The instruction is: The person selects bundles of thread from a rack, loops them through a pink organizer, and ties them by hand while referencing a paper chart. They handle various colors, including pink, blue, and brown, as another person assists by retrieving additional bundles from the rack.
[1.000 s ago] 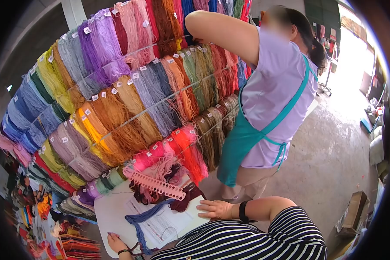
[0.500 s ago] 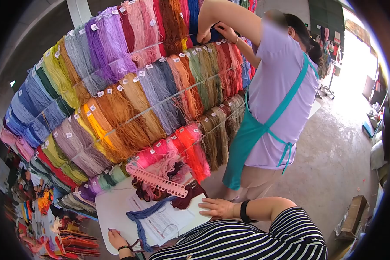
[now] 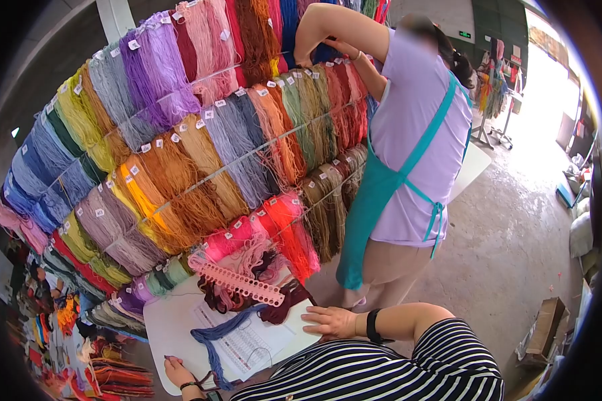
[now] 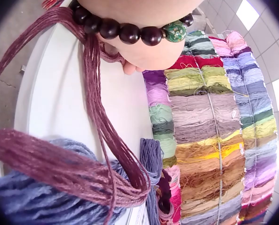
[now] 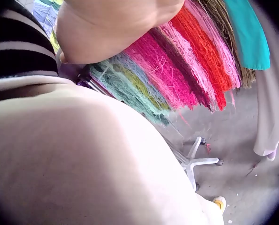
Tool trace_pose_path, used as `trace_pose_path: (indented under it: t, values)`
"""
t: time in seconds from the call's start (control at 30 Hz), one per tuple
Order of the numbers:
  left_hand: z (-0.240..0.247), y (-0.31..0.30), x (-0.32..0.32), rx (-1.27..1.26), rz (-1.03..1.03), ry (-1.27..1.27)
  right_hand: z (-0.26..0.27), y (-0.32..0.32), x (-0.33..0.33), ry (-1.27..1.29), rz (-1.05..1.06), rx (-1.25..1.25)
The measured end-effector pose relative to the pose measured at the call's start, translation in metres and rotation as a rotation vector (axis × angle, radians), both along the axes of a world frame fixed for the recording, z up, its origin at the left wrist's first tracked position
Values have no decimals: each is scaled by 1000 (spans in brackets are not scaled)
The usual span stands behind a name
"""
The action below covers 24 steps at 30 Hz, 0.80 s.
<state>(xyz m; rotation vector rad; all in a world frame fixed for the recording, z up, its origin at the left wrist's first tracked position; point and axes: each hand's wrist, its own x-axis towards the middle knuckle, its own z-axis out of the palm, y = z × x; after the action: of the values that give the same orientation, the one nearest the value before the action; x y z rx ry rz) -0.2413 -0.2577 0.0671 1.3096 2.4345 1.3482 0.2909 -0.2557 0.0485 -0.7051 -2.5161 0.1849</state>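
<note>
My left hand point(image 3: 178, 373) rests at the left edge of the white tabletop point(image 3: 166, 314), fingers curled round a plum yarn hank point(image 4: 95, 89). From the hand the hank trails back past a dark bead bracelet point(image 4: 130, 33) and loops over blue yarn; the palm is hidden. My right hand point(image 3: 331, 322) lies palm down on the table's right side, fingers straight, holding nothing. Between the hands a blue yarn hank point(image 3: 215, 347) lies across a printed sheet point(image 3: 251, 344). Behind it, a pink strip with holes point(image 3: 241, 282) has pink and maroon yarns point(image 3: 291, 304) hanging from it.
A tall rack of labelled, coloured yarn hanks point(image 3: 174, 180) rises behind the table. At right, a person in a teal apron point(image 3: 408, 180) reaches into its upper row. A cardboard box point(image 3: 545, 327) stands on the floor, and more yarn point(image 3: 117, 374) lies lower left.
The person in the apron has shifted slightly left, and both their hands now show at the rack's upper row. My two hands stay in place on the table.
</note>
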Motion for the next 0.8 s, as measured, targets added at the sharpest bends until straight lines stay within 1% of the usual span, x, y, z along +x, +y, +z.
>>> trace_pose_path:
  t: [0.3,0.4,0.53,0.67,0.8]
  values:
    - [4,-2,4,-8,-9,47,3,0,2,-14,-14,-3]
    - [0,0,2,17,-10,-4,2,0,3,-14,-13,-6]
    - [5,-2,8,17,-7,-9,-3,1,2,-28,-18,-7]
    - [4,-3,7,12,-30,9,-1,1,2,27,-16,24]
    - [4,-3,8,30,-27,0,-7,2,2,25,-6,-7]
